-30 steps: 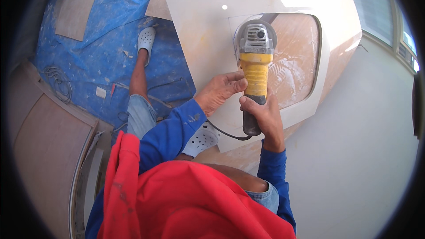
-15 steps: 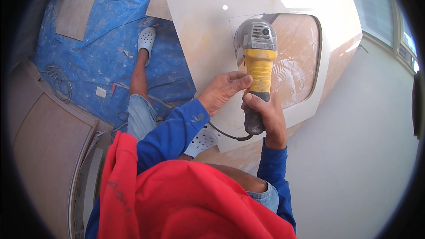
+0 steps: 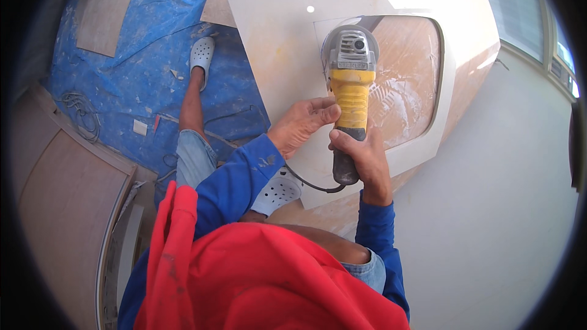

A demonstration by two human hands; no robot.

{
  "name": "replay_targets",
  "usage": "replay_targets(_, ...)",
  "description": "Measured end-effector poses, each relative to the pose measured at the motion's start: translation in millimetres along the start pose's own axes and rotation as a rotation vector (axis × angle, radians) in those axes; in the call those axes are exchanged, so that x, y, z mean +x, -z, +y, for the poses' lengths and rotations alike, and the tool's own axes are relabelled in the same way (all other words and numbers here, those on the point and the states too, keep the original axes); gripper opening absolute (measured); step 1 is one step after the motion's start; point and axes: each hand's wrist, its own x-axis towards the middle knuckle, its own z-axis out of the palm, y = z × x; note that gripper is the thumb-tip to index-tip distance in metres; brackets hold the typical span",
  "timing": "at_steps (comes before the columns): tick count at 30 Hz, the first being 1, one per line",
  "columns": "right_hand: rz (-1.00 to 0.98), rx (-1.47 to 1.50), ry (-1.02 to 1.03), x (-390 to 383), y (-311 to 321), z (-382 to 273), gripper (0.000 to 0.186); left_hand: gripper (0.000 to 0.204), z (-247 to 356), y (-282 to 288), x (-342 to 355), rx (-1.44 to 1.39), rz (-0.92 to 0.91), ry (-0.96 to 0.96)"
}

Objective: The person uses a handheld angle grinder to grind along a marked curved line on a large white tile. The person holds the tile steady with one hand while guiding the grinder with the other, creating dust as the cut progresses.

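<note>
A yellow, black and grey angle grinder (image 3: 351,101) sits over the left edge of a rounded cut-out in a pale panel (image 3: 275,30), its head away from me. My right hand (image 3: 367,156) is closed round its black rear handle. My left hand (image 3: 302,125) has curled fingers and thumb against the left side of the yellow body; part of those fingers is hidden. The cord (image 3: 327,188) loops down from the handle. Through the cut-out shows tan board (image 3: 403,79) with white smears.
A blue sheet (image 3: 140,73) covers the floor at left, with a loose board (image 3: 107,6), coiled cord (image 3: 82,111) and scraps on it. My feet in white clogs (image 3: 202,52) are on the left and below the panel. A wooden piece (image 3: 64,198) lies lower left; a window (image 3: 513,12) is upper right.
The grinder and both hands shifted slightly right half a second ago and are now back a little to the left. The grip looks the same.
</note>
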Motion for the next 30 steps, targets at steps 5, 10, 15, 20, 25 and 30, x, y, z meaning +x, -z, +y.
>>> replay_targets(5,0.018,-0.040,-0.004,-0.8,0.5,1.7,0.058,0.087,-2.5,2.0,-0.7,0.045,0.014,-0.026)
replay_targets(10,0.054,-0.080,0.009,-4.2,0.4,3.3,0.063,0.088,-4.8,2.0,-0.2,0.029,0.024,-0.022)
replay_targets(15,0.048,-0.104,0.019,-3.7,3.2,5.0,0.063,0.086,-5.5,2.3,1.0,0.012,0.006,-0.010)
replay_targets(20,0.030,-0.108,0.029,-0.9,6.4,6.7,0.064,0.082,-9.4,0.4,1.8,0.002,0.012,-0.027)
replay_targets(25,0.029,-0.090,0.013,-0.9,6.8,6.2,0.066,0.081,-7.7,2.3,2.1,0.031,0.007,-0.043)
replay_targets(30,0.017,-0.093,0.003,-0.7,8.7,6.1,0.066,0.083,-6.5,1.1,1.3,0.018,0.008,-0.026)
